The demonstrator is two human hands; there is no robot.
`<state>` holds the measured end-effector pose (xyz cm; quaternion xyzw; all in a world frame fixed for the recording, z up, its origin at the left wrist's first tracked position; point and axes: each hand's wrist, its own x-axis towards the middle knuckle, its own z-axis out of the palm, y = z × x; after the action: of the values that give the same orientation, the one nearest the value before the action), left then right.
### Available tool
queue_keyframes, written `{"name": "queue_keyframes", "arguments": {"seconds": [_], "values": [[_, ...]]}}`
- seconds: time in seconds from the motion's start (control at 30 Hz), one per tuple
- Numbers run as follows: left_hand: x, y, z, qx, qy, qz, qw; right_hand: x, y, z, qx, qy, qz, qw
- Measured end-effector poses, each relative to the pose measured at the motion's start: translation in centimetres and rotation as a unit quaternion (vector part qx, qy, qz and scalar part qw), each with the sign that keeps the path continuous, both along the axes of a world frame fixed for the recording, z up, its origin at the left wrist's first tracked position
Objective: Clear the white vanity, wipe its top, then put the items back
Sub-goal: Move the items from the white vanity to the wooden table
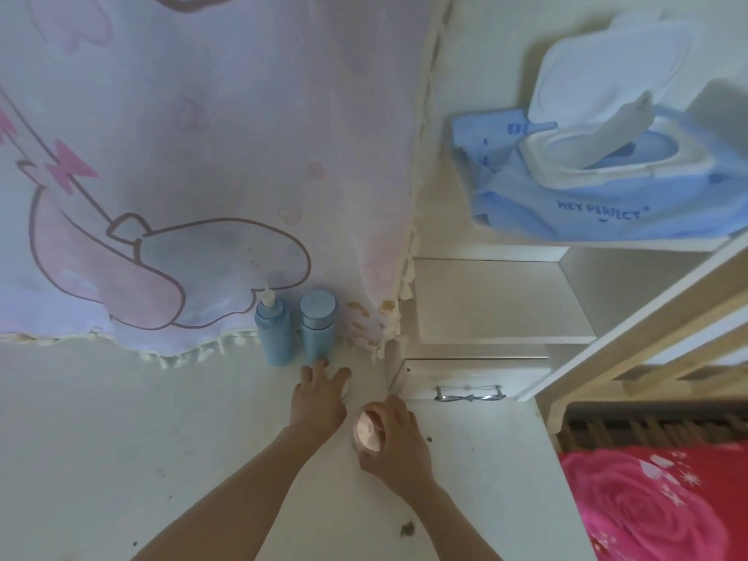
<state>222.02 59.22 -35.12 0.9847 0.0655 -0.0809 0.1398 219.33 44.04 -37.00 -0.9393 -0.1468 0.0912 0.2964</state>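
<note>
The right hand is wrapped around a small jar with a pink lid, fingers curled over its far side and thumb nearer the wrist; the jar seems to rest on the white vanity top, though the blur hides its base. The left hand lies just beside it, palm down and empty, fingers spread loosely; its fingertips reach the foot of the blue capped bottle, touching or nearly so. The blue pump bottle stands upright against that one's left side, both just beyond the fingertips at the hem of a cartoon-print curtain, whose fringed edge hangs down to the surface. Beyond the right fingers sits a small white drawer with a metal bow handle, its near edge close to the knuckles. Left of both hands the top lies bare and wide; right of the right hand a narrower strip runs to the vanity's edge, past which a red rose-print bedspread shows. Dark specks dot the surface near the forearms. Above the drawer, an open wet-wipe pack sits on a shelf.
</note>
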Motion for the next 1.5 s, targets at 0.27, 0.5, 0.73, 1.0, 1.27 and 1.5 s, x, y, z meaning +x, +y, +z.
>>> {"name": "queue_keyframes", "arguments": {"seconds": [0.27, 0.5, 0.73, 1.0, 1.27, 1.5], "values": [[-6.7, 1.8, -3.0, -0.057, -0.053, -0.029, 0.997, -0.2, 0.0, 0.6, -0.018, 0.032, -0.015, 0.999], [-9.4, 2.9, -3.2, -0.097, -0.071, -0.014, 0.993, -0.8, 0.1, 0.0, 0.019, 0.049, -0.033, 0.998], [-14.3, 3.8, -1.6, -0.185, -0.131, 0.185, 0.956, -0.7, 0.7, 1.6, 0.079, 0.076, 0.019, 0.994], [-24.5, 3.4, 1.5, -0.153, -0.202, 0.488, 0.835, -4.8, 6.5, 3.7, 0.105, 0.106, 0.344, 0.927], [-42.3, 0.2, 3.0, -0.089, -0.260, 0.739, 0.616, -15.8, 12.8, 5.8, 0.092, 0.079, 0.612, 0.782], [-50.5, -1.0, 5.8, -0.034, -0.301, 0.784, 0.542, -24.5, 17.2, 10.9, 0.069, 0.033, 0.731, 0.678]]}}
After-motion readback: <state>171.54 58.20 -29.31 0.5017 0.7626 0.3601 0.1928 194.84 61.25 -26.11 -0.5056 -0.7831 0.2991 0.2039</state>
